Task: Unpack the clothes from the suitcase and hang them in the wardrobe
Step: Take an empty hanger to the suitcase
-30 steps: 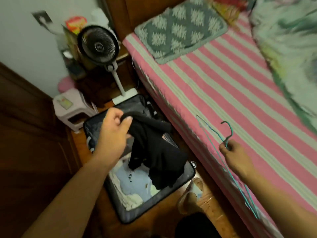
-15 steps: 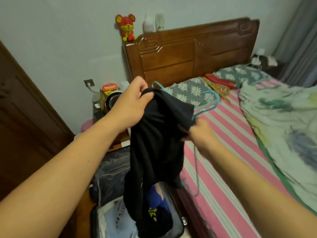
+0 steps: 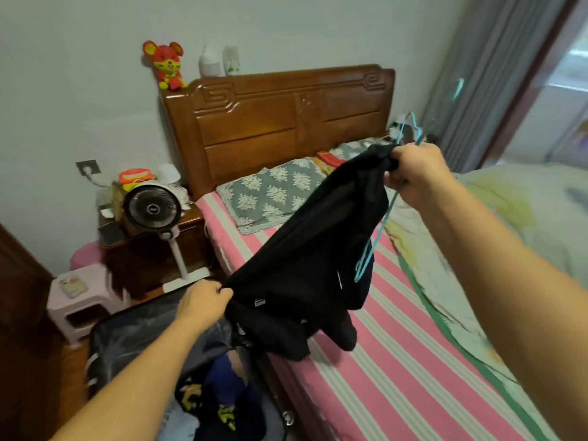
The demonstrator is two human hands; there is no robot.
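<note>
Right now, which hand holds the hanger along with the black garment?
The right hand: it grips hanger and garment; the left hand pinches cloth only.

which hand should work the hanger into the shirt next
Probably the right hand: it already holds the hanger and one end of the shirt. The left hand pinches the other end.

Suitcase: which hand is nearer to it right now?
Left. The left hand grips the black garment just above the open suitcase. The right hand holds garment and teal hanger high over the bed.
</note>
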